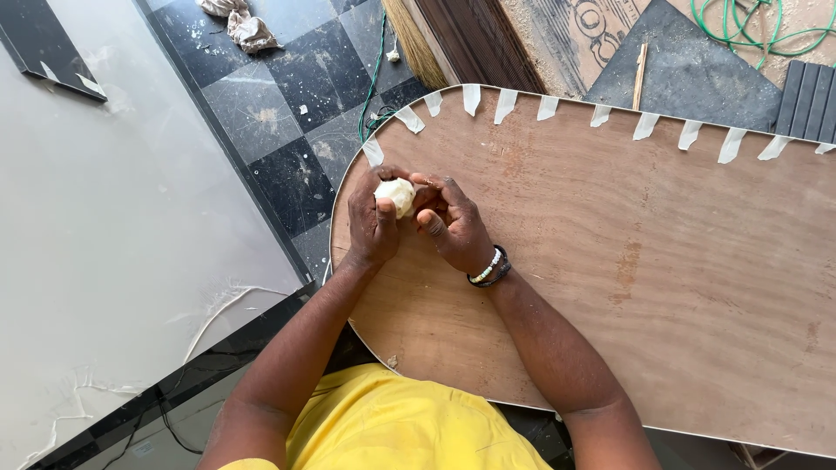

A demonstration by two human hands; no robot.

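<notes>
My left hand [373, 224] grips a small cream-white ball of crumpled tape [397, 193] above the rounded end of a brown plywood board [627, 261]. Fingertips of my right hand [451, 224] touch the ball's right side. A beaded bracelet and a dark band [490, 269] circle my right wrist. Several short strips of white masking tape [471, 98] are stuck along the board's curved edge and far edge.
A large pale grey panel [104, 244] lies to the left over a dark tiled floor [287, 96]. A green cable [376, 70] runs along the floor beside a broom [411, 43]. Crumpled paper [248, 30] lies far left; green cord [749, 26] coils top right.
</notes>
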